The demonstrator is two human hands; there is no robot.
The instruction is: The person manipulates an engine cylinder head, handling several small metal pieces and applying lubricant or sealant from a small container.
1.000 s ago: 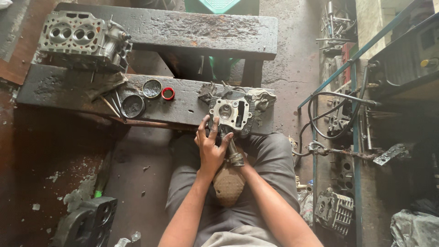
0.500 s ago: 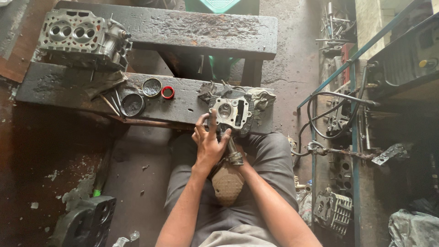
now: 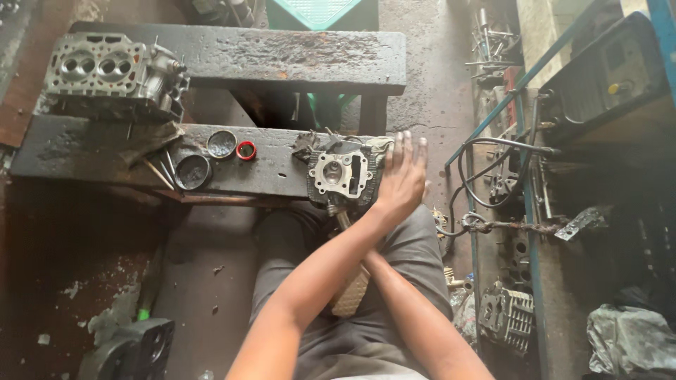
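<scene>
Cylinder head (image 3: 343, 176) positioned at right end of dark wooden bench (image 3: 84, 151), above lap, port face upward. Left hand (image 3: 403, 179) shifted from head face to its right side, fingers extended flat, nothing grasped. Right hand hidden beneath left forearm; grip cannot be determined. Head now exposed.

The scene is lit dimly and evenly by soft daylight from above, brightest at the top right. No hard shadows are cast; deep shade is held under the desk (image 3: 91, 151) and along the lower left floor. A dull sheen is seen on the forearms. The left hand (image 3: 401, 179) is slightly smeared by motion. Edges are mildly stretched by the wide lens.
</scene>
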